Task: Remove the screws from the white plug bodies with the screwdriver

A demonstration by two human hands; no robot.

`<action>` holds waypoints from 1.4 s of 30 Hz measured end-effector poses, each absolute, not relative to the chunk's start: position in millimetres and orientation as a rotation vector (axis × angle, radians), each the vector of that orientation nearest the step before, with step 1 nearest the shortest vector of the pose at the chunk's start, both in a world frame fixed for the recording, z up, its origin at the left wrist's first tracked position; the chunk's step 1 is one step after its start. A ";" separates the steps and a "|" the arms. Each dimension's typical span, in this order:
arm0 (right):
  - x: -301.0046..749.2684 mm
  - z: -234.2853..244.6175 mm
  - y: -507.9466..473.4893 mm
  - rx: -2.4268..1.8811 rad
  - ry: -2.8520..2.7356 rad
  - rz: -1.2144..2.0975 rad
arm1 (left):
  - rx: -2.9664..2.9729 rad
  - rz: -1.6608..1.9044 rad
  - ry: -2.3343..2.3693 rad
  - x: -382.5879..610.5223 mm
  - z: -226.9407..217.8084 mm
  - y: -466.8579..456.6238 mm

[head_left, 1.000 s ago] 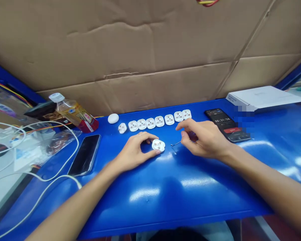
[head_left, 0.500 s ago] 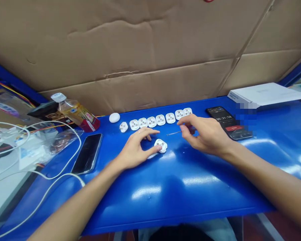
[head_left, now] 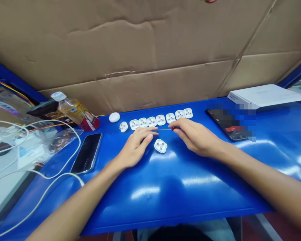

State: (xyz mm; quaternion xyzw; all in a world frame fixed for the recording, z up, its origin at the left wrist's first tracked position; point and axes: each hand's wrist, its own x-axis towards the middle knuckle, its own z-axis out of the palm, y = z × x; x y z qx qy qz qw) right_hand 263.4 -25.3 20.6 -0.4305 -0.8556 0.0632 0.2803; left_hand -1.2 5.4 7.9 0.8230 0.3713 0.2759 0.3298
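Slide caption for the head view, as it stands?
Right hand pinches a thin metal pin over a blue bench, near a white plug base and the left hand.

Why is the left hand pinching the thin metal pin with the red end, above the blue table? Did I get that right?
Not quite. The head view shows that the right hand pinches the thin metal pin with the red end, not the left hand. The rest is right: the pin is above the blue table.
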 end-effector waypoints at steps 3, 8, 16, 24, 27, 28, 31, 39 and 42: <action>263.9 20.2 -25.0 -1.142 -2.295 0.168 | 2.172 0.725 0.962 -1.3 7.2 6.0; 264.1 20.5 -25.5 -1.158 -2.310 0.170 | 2.173 0.716 0.988 -1.5 7.0 6.0; 267.2 23.8 -26.4 -1.078 -2.205 0.061 | 2.181 0.720 0.989 -1.0 8.0 6.4; 270.7 33.8 -34.5 -0.997 -2.115 -0.115 | 2.181 0.683 1.028 -0.8 7.8 6.4; 270.3 32.1 -35.6 -0.913 -2.136 -0.152 | 2.220 0.638 0.972 -1.5 8.9 4.2; 270.0 31.0 -35.5 -0.896 -2.147 -0.154 | 2.233 0.625 0.957 -1.9 9.1 3.8; 269.2 28.0 -35.0 -0.886 -2.175 -0.136 | 2.257 0.605 0.930 -3.1 8.9 4.0; 268.3 29.0 -37.2 -0.821 -2.224 -0.042 | 2.270 0.576 0.939 -2.2 9.2 3.8; 266.8 29.3 -38.3 -0.795 -2.211 -0.025 | 2.261 0.581 0.945 -1.5 9.5 3.4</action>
